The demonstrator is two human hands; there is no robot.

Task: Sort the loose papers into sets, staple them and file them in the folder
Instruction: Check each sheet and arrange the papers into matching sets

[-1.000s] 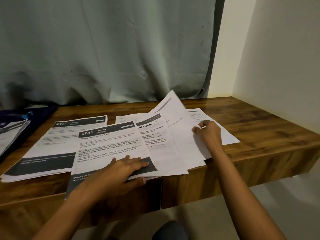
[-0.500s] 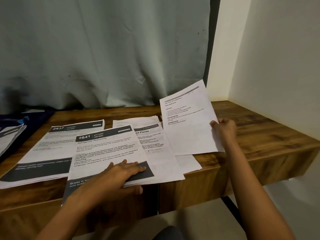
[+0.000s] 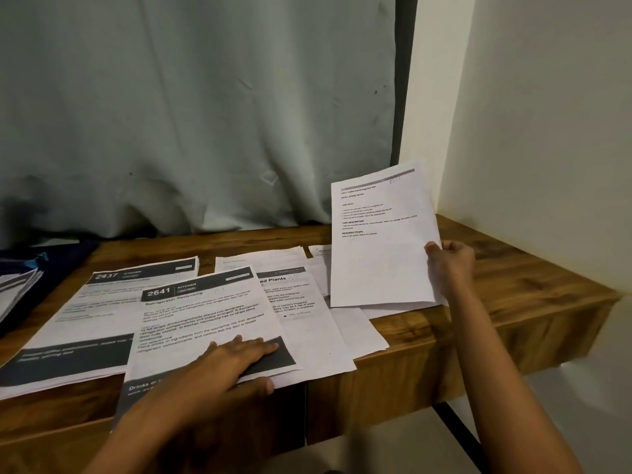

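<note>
Printed papers lie spread over a wooden table (image 3: 533, 289). My left hand (image 3: 225, 364) rests flat on the sheet headed 2641 (image 3: 205, 316), near the front edge. Under and left of it lies the sheet headed 2437 (image 3: 102, 309). To its right sit a sheet titled Plants (image 3: 301, 323) and other white sheets (image 3: 270, 256). My right hand (image 3: 451, 265) grips the right edge of a white text sheet (image 3: 379, 248), held tilted up above the table's right part. No stapler is in view.
A dark blue folder (image 3: 20, 268) with more papers (image 3: 17, 289) lies at the far left. A grey-green curtain (image 3: 205, 114) hangs behind the table, and a pale wall (image 3: 547, 148) closes the right side. Floor shows below the front edge.
My right hand lifted a white sheet off the spread pile, then raised it and turned it more upright over the right side. My left hand stayed flat on the 2641 sheet.
</note>
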